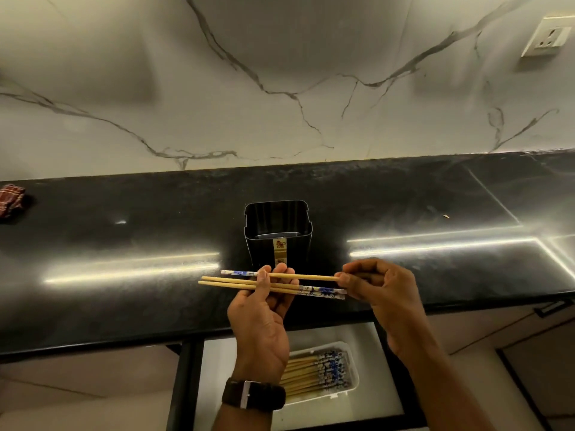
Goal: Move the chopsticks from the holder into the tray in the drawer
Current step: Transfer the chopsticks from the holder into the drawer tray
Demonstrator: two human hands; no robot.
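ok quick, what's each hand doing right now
Left hand: closed around three chopsticks, held level above the counter.
Right hand: fingers pinched on the right ends of the same chopsticks.

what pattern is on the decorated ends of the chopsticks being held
A blue floral print on white at the chopsticks ends, clearest in the head view.

A black counter [124, 300] spans the view, streaked with bright light reflections. A red checked cloth [11, 200] lies on it at nine o'clock, by the left edge. Behind rises a white marble wall [280, 88] with grey veins. A white socket [546, 37] sits at two o'clock.
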